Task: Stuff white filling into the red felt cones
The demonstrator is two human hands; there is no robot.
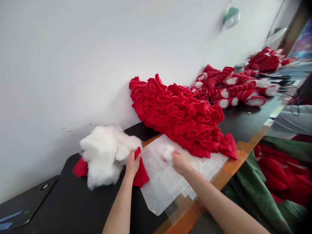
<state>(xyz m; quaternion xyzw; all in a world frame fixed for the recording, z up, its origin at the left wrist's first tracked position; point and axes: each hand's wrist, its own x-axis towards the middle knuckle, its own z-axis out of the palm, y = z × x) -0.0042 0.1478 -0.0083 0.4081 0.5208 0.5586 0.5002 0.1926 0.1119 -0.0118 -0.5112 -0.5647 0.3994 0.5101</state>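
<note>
Closest in, the left hand (133,165) has its fingers pinched shut on a red fabric piece (141,172) beside a heap of white stuffing (103,156) near the desk's (73,201) far edge; the right hand (179,162) curls closed around a stuffing tuft (167,152) on a clear plastic sheet (163,185).

1. Nothing readable here, folks: no words, numbers or brands anywhere in the shot.
2. Closest candidate is the flat black rectangular slab (24,203) at lower left, with a small round mark (44,186) and pale blue streaks (11,219), but no legible lettering.
</note>
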